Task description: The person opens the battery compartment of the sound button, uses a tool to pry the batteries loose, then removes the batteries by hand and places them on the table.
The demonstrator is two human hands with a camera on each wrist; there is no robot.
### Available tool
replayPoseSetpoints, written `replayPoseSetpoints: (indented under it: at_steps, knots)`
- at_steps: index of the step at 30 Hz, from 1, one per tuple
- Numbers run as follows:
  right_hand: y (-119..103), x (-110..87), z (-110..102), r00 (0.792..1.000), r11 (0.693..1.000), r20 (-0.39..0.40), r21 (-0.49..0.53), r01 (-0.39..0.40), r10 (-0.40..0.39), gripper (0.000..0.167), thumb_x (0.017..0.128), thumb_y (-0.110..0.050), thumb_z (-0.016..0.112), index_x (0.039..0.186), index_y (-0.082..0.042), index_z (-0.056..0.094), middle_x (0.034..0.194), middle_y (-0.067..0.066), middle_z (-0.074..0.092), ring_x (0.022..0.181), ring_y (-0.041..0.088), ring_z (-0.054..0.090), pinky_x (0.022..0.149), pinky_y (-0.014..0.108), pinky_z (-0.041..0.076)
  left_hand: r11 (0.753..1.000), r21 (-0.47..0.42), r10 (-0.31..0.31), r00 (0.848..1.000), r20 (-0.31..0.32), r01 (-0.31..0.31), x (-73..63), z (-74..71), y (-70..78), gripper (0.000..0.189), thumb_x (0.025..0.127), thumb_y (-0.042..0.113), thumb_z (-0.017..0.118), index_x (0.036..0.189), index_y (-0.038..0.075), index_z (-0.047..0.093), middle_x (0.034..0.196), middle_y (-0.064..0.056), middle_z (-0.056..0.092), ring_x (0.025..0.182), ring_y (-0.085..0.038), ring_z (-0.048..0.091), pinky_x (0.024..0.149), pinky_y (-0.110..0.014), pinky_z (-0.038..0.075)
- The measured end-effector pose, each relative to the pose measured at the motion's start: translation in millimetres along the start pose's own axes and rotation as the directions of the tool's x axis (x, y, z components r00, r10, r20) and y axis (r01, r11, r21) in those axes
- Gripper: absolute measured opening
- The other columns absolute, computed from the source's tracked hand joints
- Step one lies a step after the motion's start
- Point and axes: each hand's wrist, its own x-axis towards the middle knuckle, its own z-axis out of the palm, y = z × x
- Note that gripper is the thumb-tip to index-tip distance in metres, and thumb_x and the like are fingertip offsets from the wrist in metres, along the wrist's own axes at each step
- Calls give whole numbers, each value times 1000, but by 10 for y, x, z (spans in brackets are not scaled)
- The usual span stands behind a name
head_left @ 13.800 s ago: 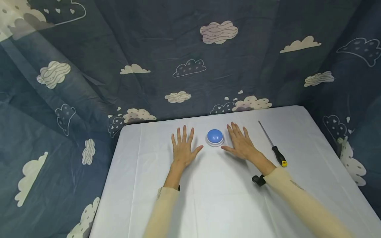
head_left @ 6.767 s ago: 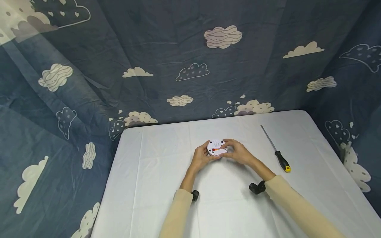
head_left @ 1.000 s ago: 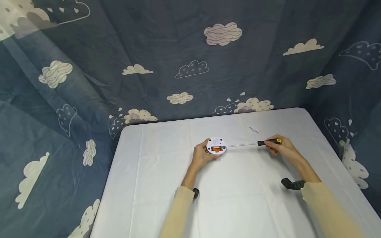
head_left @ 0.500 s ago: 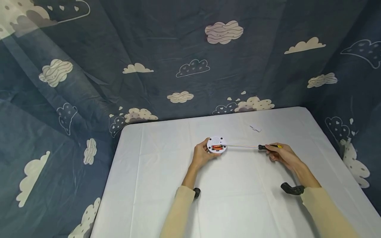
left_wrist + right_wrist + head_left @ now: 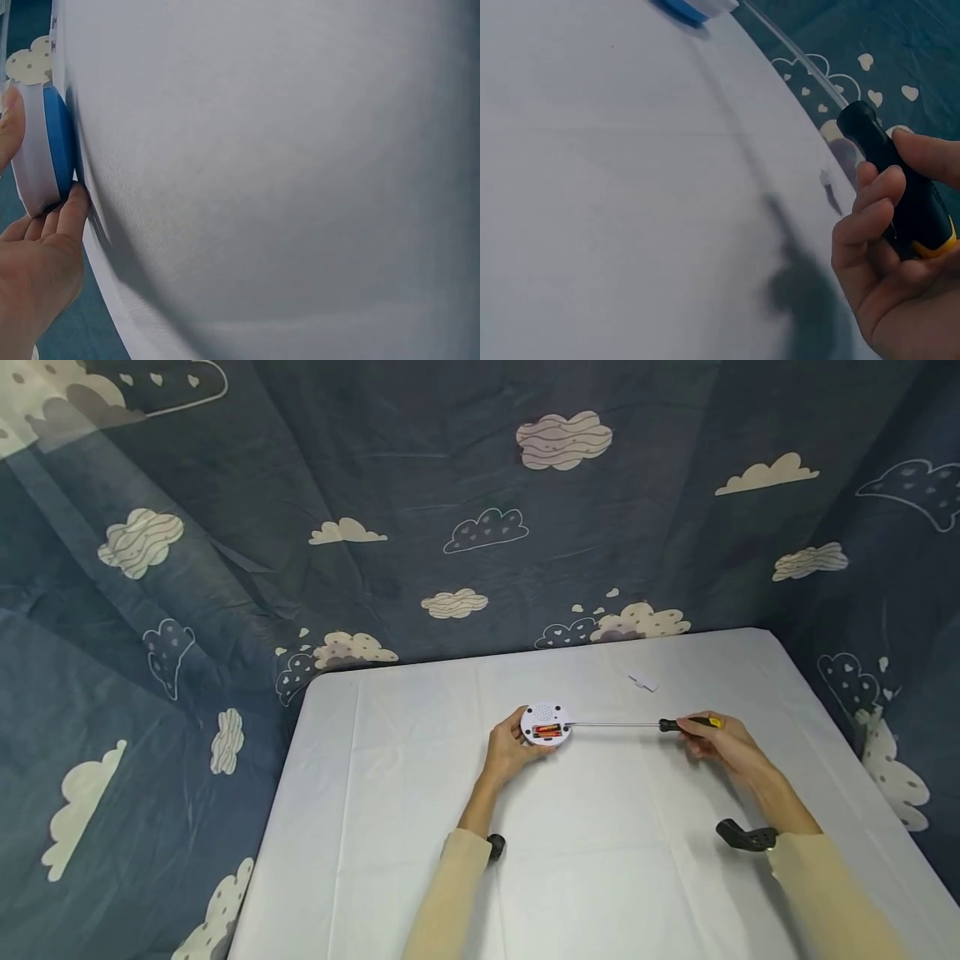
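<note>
My left hand (image 5: 508, 748) grips a round white push button (image 5: 545, 713) by its left and lower edge, underside up. Its blue dome (image 5: 61, 139) faces the table in the left wrist view. Red-orange batteries (image 5: 547, 731) sit in its uncovered compartment, below a patch of small speaker holes. In my right hand (image 5: 723, 745) is a screwdriver with a black and yellow handle (image 5: 889, 176), the thumb and fingers curled round it. The screwdriver's long shaft (image 5: 615, 725) points left, its tip at the right end of the battery compartment.
A small white battery cover (image 5: 642, 682) lies on the white-clothed table (image 5: 420, 827), beyond the screwdriver. Dark cloud-print fabric (image 5: 420, 468) hangs behind and at the sides. Each wrist wears a black camera, such as the right wrist camera (image 5: 745, 837).
Earlier the button lay dome up between open hands; it was then turned over, its cover taken off and the screwdriver picked up. In the last half second the screwdriver drew slightly right, off the batteries.
</note>
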Motion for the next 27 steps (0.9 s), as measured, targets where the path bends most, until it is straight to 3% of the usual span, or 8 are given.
replayPoseSetpoints:
  at_steps: [4, 9, 15, 19, 27]
  knots:
    - [-115, -49, 16, 996, 991, -31, -107, 75, -79, 36, 100, -32, 70, 117, -4, 55, 83, -10, 72, 64, 8, 58, 58, 24, 55, 1000, -9, 11, 1000, 3, -11, 3, 14, -18, 92, 71, -2, 93, 152, 2, 49, 149, -15, 60, 139, -24, 58, 115, -25, 50]
    - [-273, -79, 94, 986, 949, -51, -283, 137, -157, 48, 100, -35, 71, 121, 3, 52, 80, -11, 66, 64, 10, 58, 60, 30, 53, 999, 7, 40, 999, 4, -40, -3, 36, -23, 95, 71, -2, 93, 153, 1, 46, 152, -15, 57, 141, -26, 56, 117, -26, 49]
    - [-427, -105, 132, 975, 914, -41, -357, 192, -220, 47, 100, -33, 71, 120, 5, 52, 80, -12, 66, 65, 16, 61, 59, 28, 56, 995, 70, 74, 997, -14, -73, -22, 78, 0, 95, 70, 2, 94, 153, 1, 47, 151, -15, 58, 139, -29, 58, 118, -31, 49]
    - [-552, -131, 154, 968, 888, -43, -411, 207, -246, 46, 99, -32, 71, 120, 4, 53, 81, -10, 66, 66, 16, 61, 58, 25, 56, 995, 77, 63, 997, -39, -60, -27, 89, 8, 94, 69, 2, 95, 152, 3, 50, 149, -14, 60, 137, -28, 59, 117, -30, 50]
    - [-726, -138, 202, 971, 849, -27, -490, 195, -238, 45, 99, -29, 71, 122, 5, 52, 94, 11, 67, 68, 12, 57, 59, 23, 54, 996, 71, 54, 997, -46, -51, -16, 86, -8, 95, 69, 2, 94, 152, 2, 49, 153, -16, 56, 140, -28, 56, 116, -27, 48]
